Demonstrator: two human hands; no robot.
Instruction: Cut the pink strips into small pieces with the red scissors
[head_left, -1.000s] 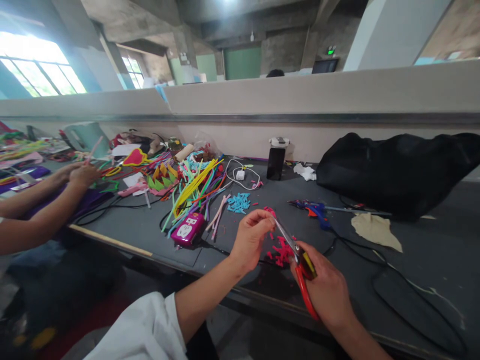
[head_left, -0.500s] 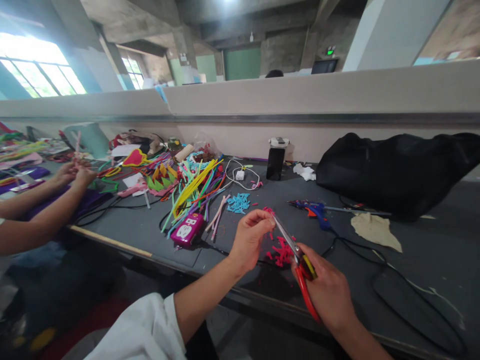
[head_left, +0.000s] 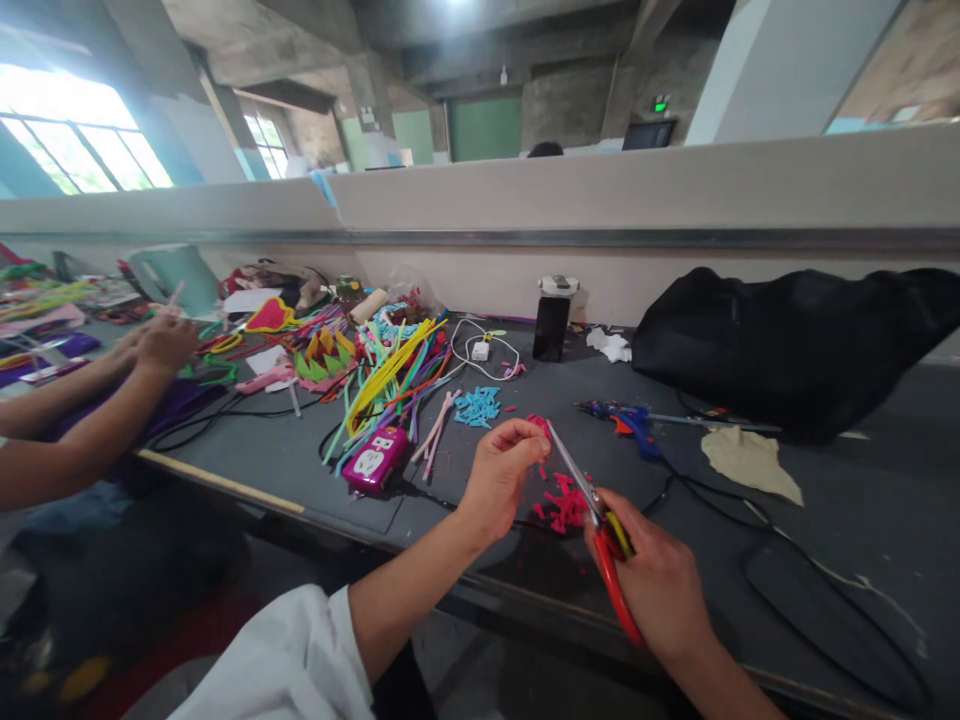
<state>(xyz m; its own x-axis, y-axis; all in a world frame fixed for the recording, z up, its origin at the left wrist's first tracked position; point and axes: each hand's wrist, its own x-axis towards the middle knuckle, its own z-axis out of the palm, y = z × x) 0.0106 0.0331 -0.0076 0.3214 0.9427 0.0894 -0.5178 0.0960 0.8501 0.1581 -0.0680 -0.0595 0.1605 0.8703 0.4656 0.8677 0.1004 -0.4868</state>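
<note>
Nearest to us, at the bottom, is our pale sleeve, from which the left forearm runs up and to the right, while our right forearm enters from the lower right corner and slants up and to the left. Our right hand is turned inward, its grip clamped on the scissors, the red handle hanging below the fingers and the blades pointing away and left. Our left hand is raised over the front of the table, wrist bent slightly, with thumb and forefinger together in a pinch on a red strip, mostly hidden by the fingers; the blade tips reach just beside it. Between and beyond our hands, a loose heap of red pieces lies on the table. To the left sits a purple case, and farther in we see blue pieces beside a few pale pink strips. A blue glue gun lies to the right, near a beige cloth. Farther off are bunched coloured stems, a white adapter, an upright dark phone and a large black bundle, all before a low wall. At far left, a co-worker's hands are close together.
</note>
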